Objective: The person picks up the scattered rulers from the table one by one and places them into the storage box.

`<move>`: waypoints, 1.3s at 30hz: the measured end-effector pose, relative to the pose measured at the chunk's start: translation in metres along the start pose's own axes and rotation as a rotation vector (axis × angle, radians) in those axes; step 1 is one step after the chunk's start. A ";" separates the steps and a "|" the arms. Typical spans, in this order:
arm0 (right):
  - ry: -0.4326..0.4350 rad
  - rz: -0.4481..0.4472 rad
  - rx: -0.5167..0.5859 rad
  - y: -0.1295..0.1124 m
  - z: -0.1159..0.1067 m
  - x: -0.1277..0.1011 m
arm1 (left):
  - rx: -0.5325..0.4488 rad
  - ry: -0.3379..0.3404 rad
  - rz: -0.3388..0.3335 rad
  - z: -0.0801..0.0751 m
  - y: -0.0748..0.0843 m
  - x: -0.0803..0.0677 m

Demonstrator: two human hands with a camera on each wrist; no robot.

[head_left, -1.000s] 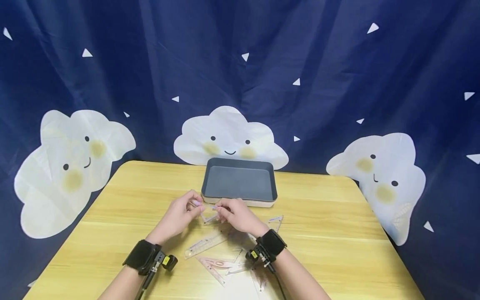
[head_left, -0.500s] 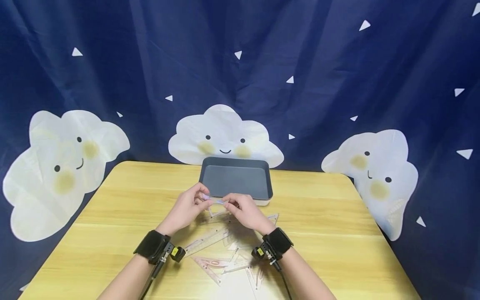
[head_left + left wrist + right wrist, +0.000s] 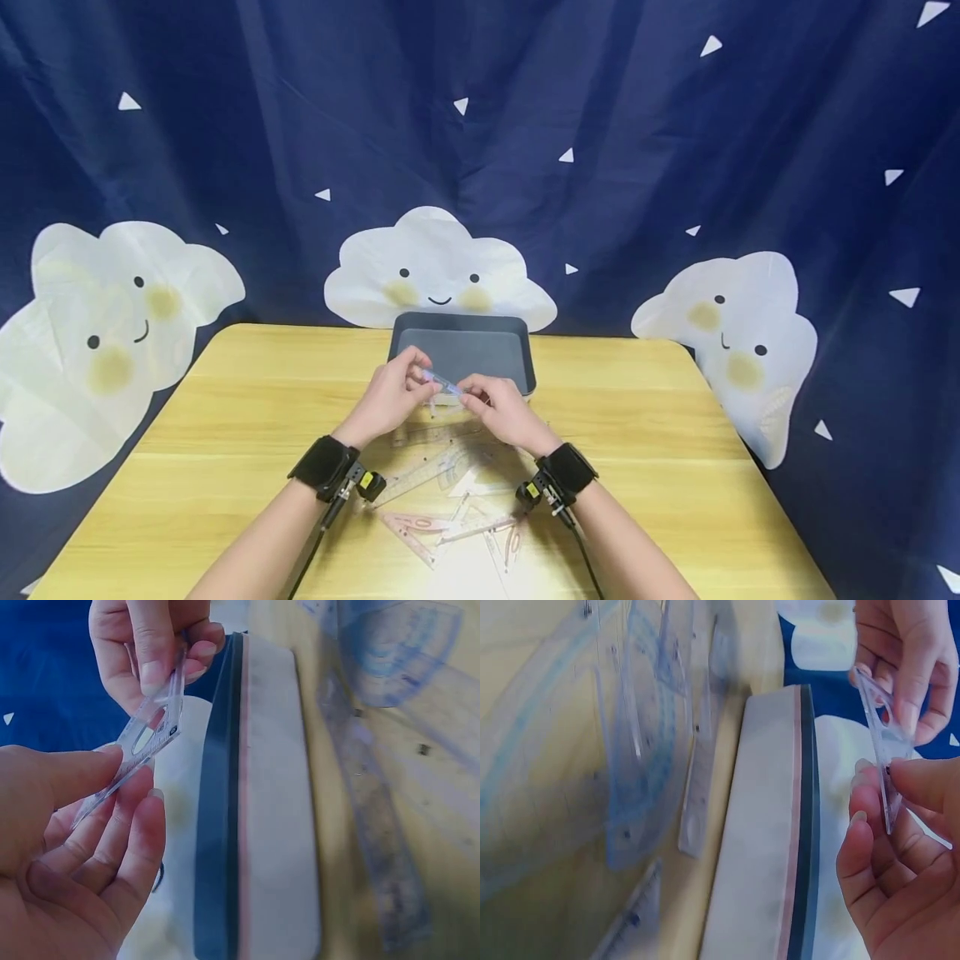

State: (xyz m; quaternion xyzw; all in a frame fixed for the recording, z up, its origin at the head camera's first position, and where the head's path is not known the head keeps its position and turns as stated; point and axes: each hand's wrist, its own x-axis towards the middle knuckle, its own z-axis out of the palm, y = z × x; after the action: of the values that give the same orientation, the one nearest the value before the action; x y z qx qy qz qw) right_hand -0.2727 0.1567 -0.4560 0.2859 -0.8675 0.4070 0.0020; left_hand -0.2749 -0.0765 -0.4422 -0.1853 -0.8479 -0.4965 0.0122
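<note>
A clear plastic set square (image 3: 135, 761) with an oval cut-out is held by both hands in front of the grey tray (image 3: 480, 358). My left hand (image 3: 393, 392) pinches one end between thumb and fingers. At the other end, my right hand (image 3: 510, 408) pinches it likewise, thumb on one face. In the right wrist view the set square (image 3: 895, 742) appears tilted and nearly edge-on. Both hands are raised at the tray's near side, overlapping its rim in the head view.
Below the hands, several clear measuring tools overlap on the wooden table (image 3: 637, 467): a straight ruler (image 3: 412, 482), a red-marked set square (image 3: 408, 537), a blue-marked protractor (image 3: 397, 656). The tray stands near the table's back edge, before a blue cloud-print curtain (image 3: 375, 108).
Both hands have risen and moved toward the tray with the set square between them, away from the tools on the table. The head view has turned slightly to the right.
</note>
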 end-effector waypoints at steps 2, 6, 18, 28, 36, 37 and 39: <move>0.000 0.000 -0.001 0.001 -0.005 0.002 | 0.007 -0.008 0.000 -0.001 0.006 0.007; -0.013 0.017 0.006 0.004 -0.012 0.003 | -0.016 -0.040 -0.027 0.000 0.012 0.017; -0.006 0.056 0.008 0.010 -0.021 0.005 | -0.023 -0.077 -0.054 0.007 0.011 0.038; 0.062 0.141 0.061 0.021 -0.032 0.002 | -0.109 -0.111 -0.089 0.020 0.007 0.052; 0.095 0.196 0.059 0.030 -0.041 0.003 | -0.156 -0.104 -0.111 0.031 0.007 0.058; 0.102 0.201 0.062 0.031 -0.042 0.004 | -0.153 -0.108 -0.105 0.033 0.007 0.060; 0.115 0.206 0.076 0.033 -0.044 0.004 | -0.149 -0.119 -0.089 0.035 0.006 0.062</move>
State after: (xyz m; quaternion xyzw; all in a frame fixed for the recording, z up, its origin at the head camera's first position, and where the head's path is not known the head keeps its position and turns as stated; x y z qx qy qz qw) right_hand -0.3030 0.2026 -0.4493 0.1712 -0.8747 0.4534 -0.0010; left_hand -0.3248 -0.0251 -0.4424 -0.1772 -0.8153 -0.5463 -0.0739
